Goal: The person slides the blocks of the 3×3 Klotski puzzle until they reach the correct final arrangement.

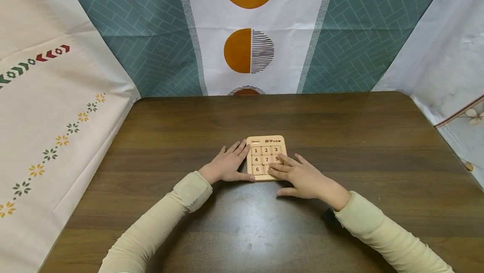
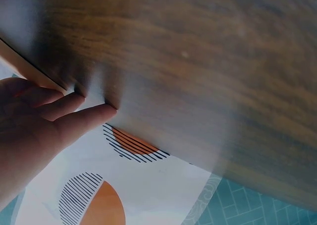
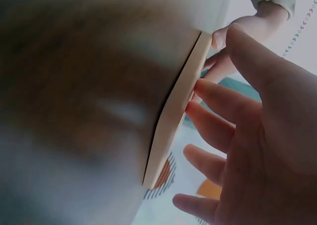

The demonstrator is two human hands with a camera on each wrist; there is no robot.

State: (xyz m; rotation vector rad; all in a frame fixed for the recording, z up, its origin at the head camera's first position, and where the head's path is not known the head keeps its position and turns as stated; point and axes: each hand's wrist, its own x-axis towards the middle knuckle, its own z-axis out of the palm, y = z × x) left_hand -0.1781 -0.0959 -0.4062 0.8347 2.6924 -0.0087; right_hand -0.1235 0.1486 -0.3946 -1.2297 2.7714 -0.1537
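A light wooden number sliding puzzle [image 1: 261, 143] lies flat on the dark table, its square tiles in rows reading 1 2 3, 4 7 5, then 6 at the lower left. My left hand [image 1: 227, 167] rests at the puzzle's left side, fingers stretched along the edge and thumb on the near left corner. Over the right part of the tiles reaches my right hand [image 1: 304, 178], its index and middle fingertips on the board and its thumb off the near edge. Its fingers partly cover the lower right tiles. The right wrist view shows the puzzle's thin side [image 3: 171, 118] beneath the fingertips.
The brown wood-grain table [image 1: 189, 117] stretches around the puzzle on all sides. Behind it hangs a patterned cloth [image 1: 287, 63] in teal and white with orange circles. Pale cloths hang at the left [image 1: 87, 147] and right.
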